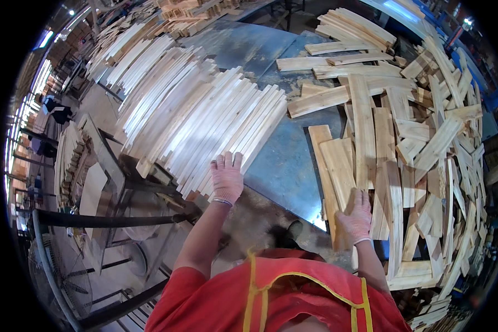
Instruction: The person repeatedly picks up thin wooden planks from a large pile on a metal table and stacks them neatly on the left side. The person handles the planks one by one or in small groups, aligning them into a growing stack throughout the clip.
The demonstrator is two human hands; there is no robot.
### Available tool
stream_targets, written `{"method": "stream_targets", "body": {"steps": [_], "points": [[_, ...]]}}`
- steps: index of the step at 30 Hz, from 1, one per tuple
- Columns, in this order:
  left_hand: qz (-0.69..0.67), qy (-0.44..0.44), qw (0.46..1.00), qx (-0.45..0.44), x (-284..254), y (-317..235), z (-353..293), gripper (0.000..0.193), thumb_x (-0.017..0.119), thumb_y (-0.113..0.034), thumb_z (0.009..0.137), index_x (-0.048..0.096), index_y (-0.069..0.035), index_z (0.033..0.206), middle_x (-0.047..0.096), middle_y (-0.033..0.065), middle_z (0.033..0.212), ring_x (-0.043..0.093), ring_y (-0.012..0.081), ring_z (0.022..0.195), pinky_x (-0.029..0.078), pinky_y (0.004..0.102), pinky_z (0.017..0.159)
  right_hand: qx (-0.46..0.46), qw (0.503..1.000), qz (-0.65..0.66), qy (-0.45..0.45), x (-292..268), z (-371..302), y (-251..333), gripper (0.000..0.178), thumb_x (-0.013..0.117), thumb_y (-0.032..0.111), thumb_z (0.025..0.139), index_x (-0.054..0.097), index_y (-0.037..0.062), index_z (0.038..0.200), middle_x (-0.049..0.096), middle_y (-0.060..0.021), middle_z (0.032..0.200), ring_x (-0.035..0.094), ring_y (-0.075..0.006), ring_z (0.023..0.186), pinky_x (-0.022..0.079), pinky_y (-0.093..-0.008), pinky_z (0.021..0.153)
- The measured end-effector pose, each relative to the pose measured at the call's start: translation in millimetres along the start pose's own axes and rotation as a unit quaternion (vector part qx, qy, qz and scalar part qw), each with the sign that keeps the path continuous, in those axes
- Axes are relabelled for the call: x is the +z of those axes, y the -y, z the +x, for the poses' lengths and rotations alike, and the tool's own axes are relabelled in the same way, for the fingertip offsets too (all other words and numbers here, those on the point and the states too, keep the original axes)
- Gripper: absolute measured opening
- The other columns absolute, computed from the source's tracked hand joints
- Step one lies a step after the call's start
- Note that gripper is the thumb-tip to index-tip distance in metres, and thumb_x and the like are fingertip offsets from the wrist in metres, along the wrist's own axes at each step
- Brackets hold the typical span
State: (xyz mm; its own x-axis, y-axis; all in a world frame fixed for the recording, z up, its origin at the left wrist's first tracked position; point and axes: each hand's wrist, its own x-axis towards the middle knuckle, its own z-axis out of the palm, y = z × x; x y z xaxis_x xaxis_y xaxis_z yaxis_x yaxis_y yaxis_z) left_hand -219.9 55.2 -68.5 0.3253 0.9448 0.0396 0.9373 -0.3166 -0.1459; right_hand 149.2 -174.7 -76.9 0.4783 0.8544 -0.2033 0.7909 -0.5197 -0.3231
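My left hand (227,177), in a pale knit glove, lies flat with fingers spread on the near end of a neat stack of long pale wooden slats (205,116). My right hand (355,217), also gloved, grips the near end of a short flat wooden board (337,169) that rests on the blue-grey metal table (285,166). That board lies at the left edge of a loose heap of wooden offcuts (420,144) spread over the right side of the table.
More stacked slats (133,50) run back on the left. A metal frame and stand (110,182) sit below the stack, with a fan guard (50,271) at lower left. I wear a red shirt and yellow-edged apron (293,299).
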Motion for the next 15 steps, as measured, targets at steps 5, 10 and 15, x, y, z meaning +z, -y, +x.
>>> {"method": "stream_targets", "body": {"steps": [5,10,15], "points": [[-0.008,0.024,1.0,0.005,5.6,2.6,4.5,0.061,0.059,-0.017,0.092,0.05,-0.017,0.153,0.049,0.0142,0.153,0.046,0.0364,0.14,0.035,0.0533,0.117,-0.01,0.993,0.11,0.029,-15.0,15.0,-1.3,0.097,0.085,0.029,0.073,0.046,0.0085,0.159,0.045,-0.0267,0.16,0.04,-0.0425,0.15,0.038,-0.048,0.123],[-0.067,0.012,0.997,0.036,-5.7,17.5,7.4,0.059,0.07,-0.021,0.086,0.056,-0.018,0.143,0.055,0.0123,0.136,0.053,0.0347,0.128,0.043,0.0506,0.107,0.004,0.811,0.584,0.033,-19.3,51.7,102.6,0.067,0.065,0.018,0.097,0.046,-0.0023,0.159,0.066,-0.0126,0.132,0.061,-0.0201,0.119,0.05,-0.0318,0.1],[-0.164,0.091,0.981,0.054,-27.8,20.5,27.7,0.068,0.069,-0.05,0.09,0.057,-0.012,0.145,0.054,0.0129,0.145,0.05,0.0382,0.136,0.039,0.0523,0.115,0.047,0.684,0.719,0.118,79.8,101.9,189.2,0.046,0.069,0.027,0.1,0.06,0.0051,0.139,0.068,-0.0046,0.101,0.062,-0.0142,0.086,0.055,-0.0333,0.076]]}}
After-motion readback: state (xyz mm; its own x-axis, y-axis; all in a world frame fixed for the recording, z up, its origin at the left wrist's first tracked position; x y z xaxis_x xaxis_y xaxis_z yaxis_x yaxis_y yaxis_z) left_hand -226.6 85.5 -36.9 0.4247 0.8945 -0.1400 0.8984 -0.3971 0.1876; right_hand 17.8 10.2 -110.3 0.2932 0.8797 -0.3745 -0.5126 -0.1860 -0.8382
